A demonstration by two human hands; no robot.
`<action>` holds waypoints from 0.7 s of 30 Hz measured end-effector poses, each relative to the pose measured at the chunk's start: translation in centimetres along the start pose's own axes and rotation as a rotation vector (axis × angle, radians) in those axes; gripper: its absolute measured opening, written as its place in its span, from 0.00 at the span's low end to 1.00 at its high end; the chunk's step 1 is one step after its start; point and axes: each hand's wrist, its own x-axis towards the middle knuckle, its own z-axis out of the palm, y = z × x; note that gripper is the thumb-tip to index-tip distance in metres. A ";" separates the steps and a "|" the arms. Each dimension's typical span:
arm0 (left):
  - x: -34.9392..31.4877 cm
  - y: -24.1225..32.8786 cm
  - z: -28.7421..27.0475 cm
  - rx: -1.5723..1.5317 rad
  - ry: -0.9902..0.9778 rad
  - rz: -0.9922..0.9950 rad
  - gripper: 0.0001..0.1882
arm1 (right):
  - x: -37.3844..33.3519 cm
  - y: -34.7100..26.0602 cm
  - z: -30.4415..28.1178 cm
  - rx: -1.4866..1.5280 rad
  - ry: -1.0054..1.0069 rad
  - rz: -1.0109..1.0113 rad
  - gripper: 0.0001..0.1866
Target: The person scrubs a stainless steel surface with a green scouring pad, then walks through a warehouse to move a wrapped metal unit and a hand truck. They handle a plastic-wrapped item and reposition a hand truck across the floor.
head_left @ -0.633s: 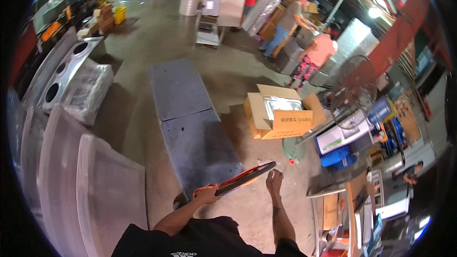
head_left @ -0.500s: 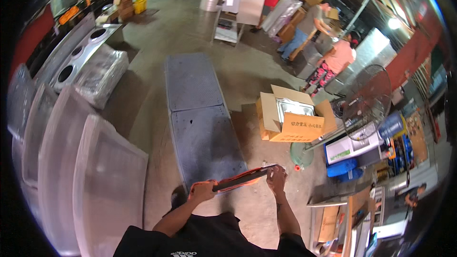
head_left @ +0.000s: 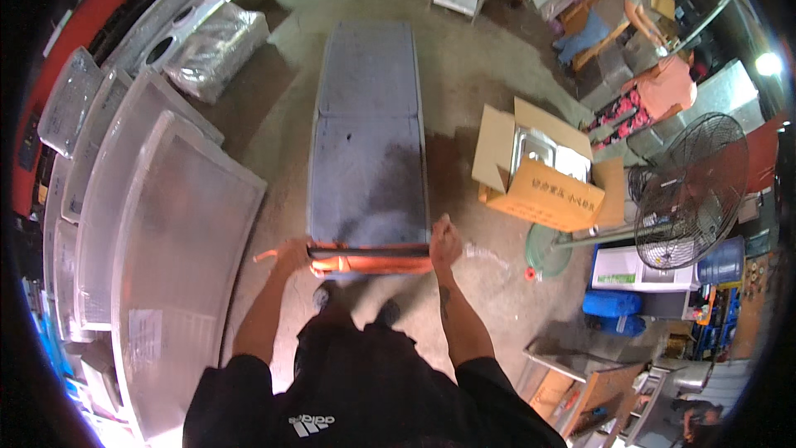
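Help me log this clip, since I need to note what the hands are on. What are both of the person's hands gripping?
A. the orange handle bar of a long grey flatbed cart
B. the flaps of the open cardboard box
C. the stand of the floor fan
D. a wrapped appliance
A: the left hand and right hand close on either end of the orange handle bar at the near end of the grey flatbed cart; the cardboard box sits apart, to the right.
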 end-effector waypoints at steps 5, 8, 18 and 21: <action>0.6 1.8 -2.3 -0.091 0.171 0.153 0.19 | 3.2 -1.0 -0.6 -0.026 -0.065 0.028 0.32; 3.1 3.2 -4.4 -0.130 0.147 0.097 0.17 | 6.2 -2.9 -0.5 -0.001 -0.107 0.033 0.32; 16.9 5.6 -14.2 -0.132 0.203 0.150 0.19 | 21.4 -11.1 3.9 -0.127 -0.082 -0.102 0.34; 21.8 6.0 -17.7 -0.144 0.208 0.128 0.20 | 26.8 -14.0 5.6 -0.150 -0.157 -0.123 0.34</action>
